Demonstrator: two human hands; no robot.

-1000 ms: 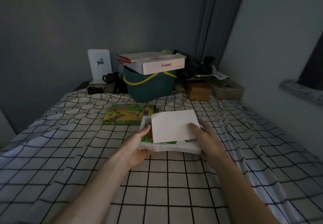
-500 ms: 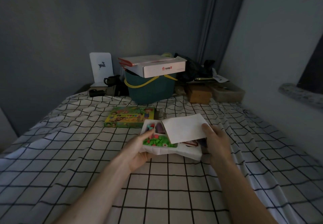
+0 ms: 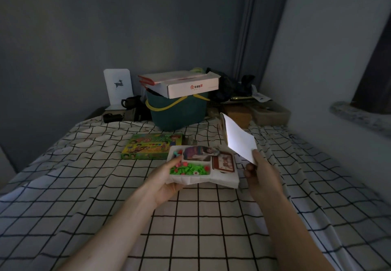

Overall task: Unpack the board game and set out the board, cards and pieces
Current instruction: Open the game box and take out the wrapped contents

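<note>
While checked bedding (image 3: 190,217) lies bare across the lower frame, clutter lines its far edge: a teal bucket (image 3: 177,112) under a white carton (image 3: 186,85). At centre the left hand (image 3: 167,177) grips the near-left edge of the white tray (image 3: 224,178), thumb on top; its compartments hold green and red pieces (image 3: 190,168) and card stacks (image 3: 224,161). Right of it, the right hand (image 3: 262,177) pinches a white folded board (image 3: 239,138), tilted up clear of the tray. Behind lies the green lid (image 3: 152,146).

The tray (image 3: 224,178) sits before me on the bed (image 3: 105,207); the lid (image 3: 152,146) lies behind it to the left, the bucket (image 3: 179,112) farther back.
</note>
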